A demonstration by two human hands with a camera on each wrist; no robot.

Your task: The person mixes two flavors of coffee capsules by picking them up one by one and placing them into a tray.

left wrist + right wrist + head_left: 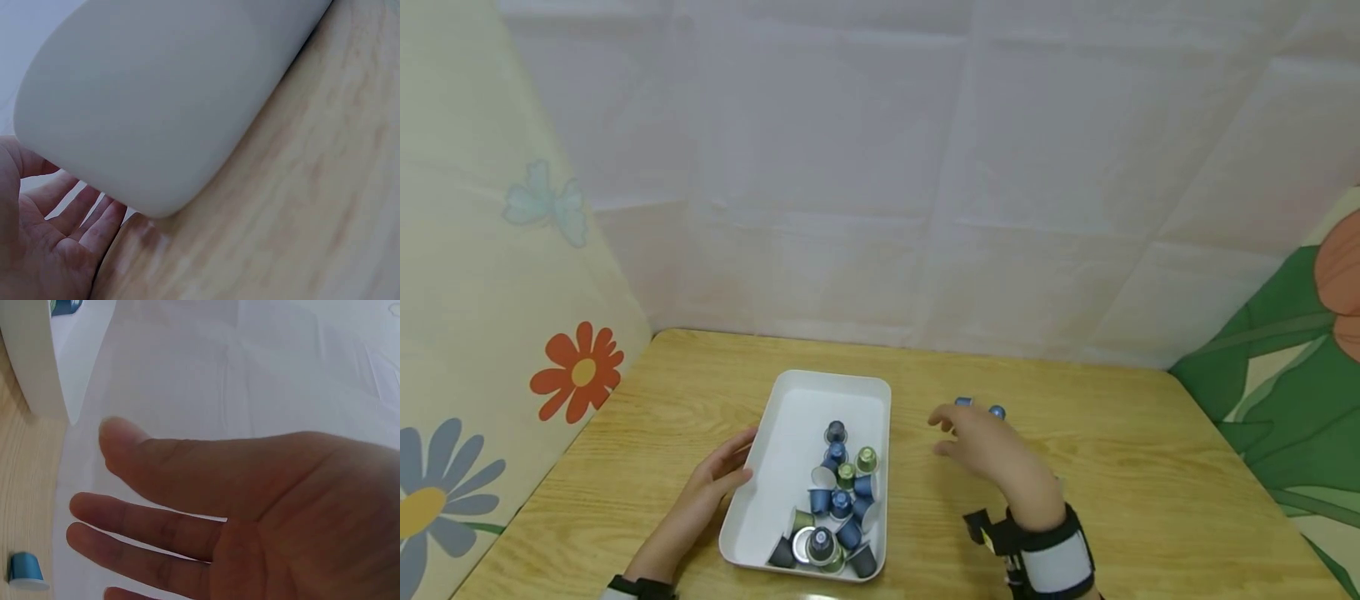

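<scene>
A white tray point(801, 408) lies on the table, with several blue, green and dark coffee capsules point(841, 503) gathered mostly in its near and right parts. My left hand point(706, 487) rests against the tray's left side, fingers extended along the outside of the wall; in the left wrist view the tray's wall point(144, 106) hides some fingertips. To the right of the tray, my right hand point(981, 442) hovers over the table, its fingers apart and holding nothing. Just beyond it are two blue capsules, one partly hidden point(964, 401) and one beside it point(997, 412).
The wooden table point(1120, 467) extends to the right of the right hand. A white sheet point(850, 167) hangs along the back edge, and flower-printed cloths point(467, 292) stand at both sides. One blue capsule point(25, 569) shows low in the right wrist view.
</scene>
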